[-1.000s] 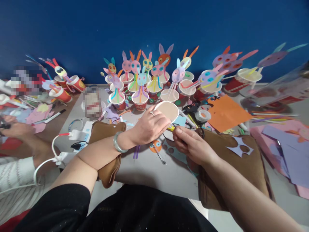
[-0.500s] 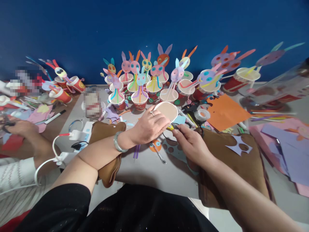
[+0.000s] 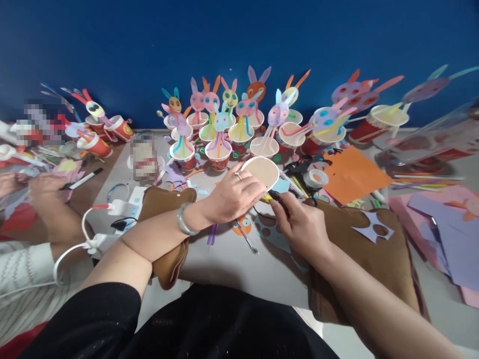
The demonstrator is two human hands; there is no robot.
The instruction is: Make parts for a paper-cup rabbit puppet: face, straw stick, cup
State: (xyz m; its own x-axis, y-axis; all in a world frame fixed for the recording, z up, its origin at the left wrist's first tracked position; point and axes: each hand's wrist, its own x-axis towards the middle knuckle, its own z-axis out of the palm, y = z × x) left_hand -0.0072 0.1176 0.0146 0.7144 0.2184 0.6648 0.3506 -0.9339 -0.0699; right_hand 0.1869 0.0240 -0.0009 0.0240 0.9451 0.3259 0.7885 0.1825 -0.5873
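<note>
- Left hand (image 3: pixel 237 197), the one with the ring and the jade-looking bangle (image 3: pixel 184 219), is curled firmly around a paper cup (image 3: pixel 261 173). The cup is held tilted in the middle of the worktable (image 3: pixel 224 267), its pale round end toward the camera. Can't tell if that's the mouth or the base.
- Right hand (image 3: pixel 303 217) is closed in a pinch on a slim dark tool right by the cup's near edge. Too small and covered up to say exactly what it is, or if the tip is touching the cup.
- Under the hands: an orange paper disc (image 3: pixel 239 230) with blue eyes, with a thin metal tool (image 3: pixel 251 244) lying over it, plus purple strips (image 3: pixel 212 234) just beside.
- To the right, a roll of tape (image 3: pixel 316 178) sits next to an orange sheet (image 3: pixel 357 174), and a lavender scrap (image 3: pixel 368 232) with round cutouts lies on a brown cushion (image 3: pixel 359 269).
- Behind, red paper cups (image 3: pixel 217 162) with paper rabbit heads (image 3: pixel 221 120) stand along a blue wall (image 3: pixel 187 40).
- Far left, a co-worker's hands (image 3: pixel 47 183) are among paper bits, near a capped marker (image 3: pixel 86 179).
</note>
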